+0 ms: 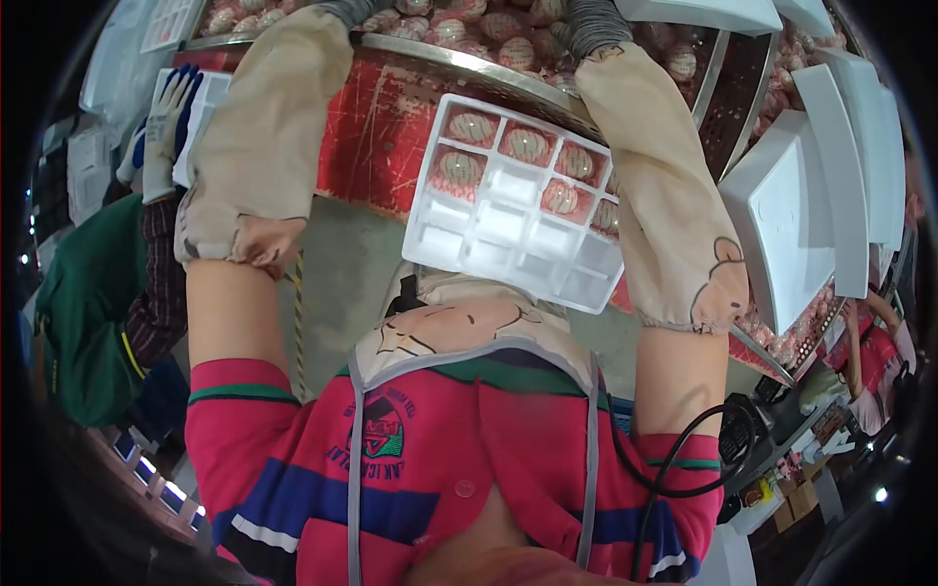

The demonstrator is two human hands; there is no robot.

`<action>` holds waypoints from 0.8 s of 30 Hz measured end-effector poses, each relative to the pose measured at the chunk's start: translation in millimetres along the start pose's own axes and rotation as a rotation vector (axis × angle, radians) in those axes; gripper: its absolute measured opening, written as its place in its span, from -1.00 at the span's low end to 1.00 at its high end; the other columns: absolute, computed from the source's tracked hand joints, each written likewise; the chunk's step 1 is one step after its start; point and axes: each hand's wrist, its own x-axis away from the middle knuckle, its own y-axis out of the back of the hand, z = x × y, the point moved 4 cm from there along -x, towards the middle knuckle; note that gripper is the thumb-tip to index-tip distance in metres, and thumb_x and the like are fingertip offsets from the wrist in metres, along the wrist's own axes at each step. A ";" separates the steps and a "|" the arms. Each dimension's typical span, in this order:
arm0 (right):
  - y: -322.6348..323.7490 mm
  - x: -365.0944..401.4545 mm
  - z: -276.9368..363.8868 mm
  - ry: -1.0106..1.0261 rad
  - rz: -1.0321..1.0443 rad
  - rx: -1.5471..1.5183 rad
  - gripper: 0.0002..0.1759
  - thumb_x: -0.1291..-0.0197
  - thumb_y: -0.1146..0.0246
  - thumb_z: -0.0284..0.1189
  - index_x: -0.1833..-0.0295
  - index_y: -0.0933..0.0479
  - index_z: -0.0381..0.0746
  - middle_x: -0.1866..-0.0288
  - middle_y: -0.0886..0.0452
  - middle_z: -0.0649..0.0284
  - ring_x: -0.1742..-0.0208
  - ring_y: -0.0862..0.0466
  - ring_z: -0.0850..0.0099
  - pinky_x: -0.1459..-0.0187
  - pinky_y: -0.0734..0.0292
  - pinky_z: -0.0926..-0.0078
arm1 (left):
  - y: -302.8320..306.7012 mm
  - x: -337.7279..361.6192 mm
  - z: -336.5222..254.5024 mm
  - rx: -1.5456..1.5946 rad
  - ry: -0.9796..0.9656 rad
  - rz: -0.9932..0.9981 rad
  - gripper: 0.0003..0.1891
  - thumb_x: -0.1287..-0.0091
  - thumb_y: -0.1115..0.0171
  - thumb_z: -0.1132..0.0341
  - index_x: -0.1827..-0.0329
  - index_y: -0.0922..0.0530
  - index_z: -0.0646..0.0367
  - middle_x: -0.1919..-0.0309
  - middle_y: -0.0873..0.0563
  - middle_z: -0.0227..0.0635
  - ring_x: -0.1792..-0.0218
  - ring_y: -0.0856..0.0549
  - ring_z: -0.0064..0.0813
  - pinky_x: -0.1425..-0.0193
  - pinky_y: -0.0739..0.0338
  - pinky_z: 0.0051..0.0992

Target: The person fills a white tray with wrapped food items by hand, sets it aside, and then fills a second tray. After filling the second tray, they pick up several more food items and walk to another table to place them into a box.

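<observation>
My left hand [354,10], in a grey knit glove, reaches over a metal-rimmed bin at the top edge. My right hand [598,27], gloved alike, is over the same bin further right. Only the wrist ends of both gloves show; the fingers are cut off or hidden. Round pale items in clear wrap with pink print or netting [516,53] fill the bin. Below it, a white foam tray with compartments [442,244] lies tilted against the red bin front. Several wrapped round items [529,144] sit in its upper and right compartments; my right sleeve covers part of its right side.
White foam boxes and lids [793,210] stand at right on another metal bin with wrapped items. At left, a co-worker in green [88,303] has a white-and-blue gloved hand [168,132] by a white box. Another person [874,361] works at far right. A black cable [674,479] hangs by my right arm.
</observation>
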 end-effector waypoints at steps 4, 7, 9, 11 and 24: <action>95.0 22.6 28.7 -0.121 0.073 -0.446 -0.47 0.00 -0.29 -0.28 -0.09 -0.44 -0.30 -0.07 -0.51 -0.02 -0.11 -0.49 0.07 -0.10 -0.43 0.25 | 22.0 61.4 -28.3 0.600 0.260 0.034 -0.61 -0.38 -0.02 0.13 -0.15 -0.50 0.17 -0.07 -0.57 -0.20 0.02 -0.62 -0.32 0.01 -0.54 -0.35; 103.0 66.7 41.0 -0.052 0.038 -0.640 -0.53 -0.05 -0.29 -0.30 -0.11 -0.47 -0.17 0.00 -0.50 0.01 -0.04 -0.56 0.09 -0.07 -0.50 0.21 | 19.3 113.1 -20.5 0.218 -0.106 0.438 -0.48 -0.03 -0.49 0.10 -0.01 -0.51 0.10 0.19 -0.63 -0.29 0.14 -0.63 -0.42 0.05 -0.56 -0.41; 109.1 112.5 66.8 0.116 0.196 -0.566 -0.30 0.15 -0.46 -0.30 -0.19 -0.42 -0.16 -0.14 -0.46 0.02 -0.09 -0.52 0.08 -0.09 -0.51 0.19 | -2.1 166.5 5.7 0.435 -0.215 0.514 -0.39 0.04 -0.55 0.12 -0.03 -0.44 0.13 0.18 -0.57 -0.35 0.13 -0.56 -0.51 0.01 -0.51 -0.46; 92.8 154.8 91.9 0.013 0.442 -0.503 -0.37 0.09 -0.40 -0.34 -0.18 -0.44 -0.16 -0.17 -0.44 0.02 -0.11 -0.51 0.11 -0.04 -0.54 0.20 | -5.9 210.6 11.2 0.339 -0.190 0.631 -0.41 0.03 -0.50 0.05 0.04 -0.44 0.13 0.21 -0.63 -0.21 0.12 -0.64 -0.31 0.01 -0.54 -0.33; 38.6 184.1 142.1 0.085 0.705 -0.012 -0.66 -0.26 -0.06 -0.42 -0.15 -0.45 -0.18 -0.24 -0.41 -0.09 -0.07 -0.58 0.10 -0.02 -0.54 0.22 | -9.2 283.1 56.9 0.228 -0.035 0.731 -0.38 0.09 -0.49 0.04 0.01 -0.46 0.15 0.18 -0.62 -0.12 0.09 -0.64 -0.17 -0.04 -0.50 -0.32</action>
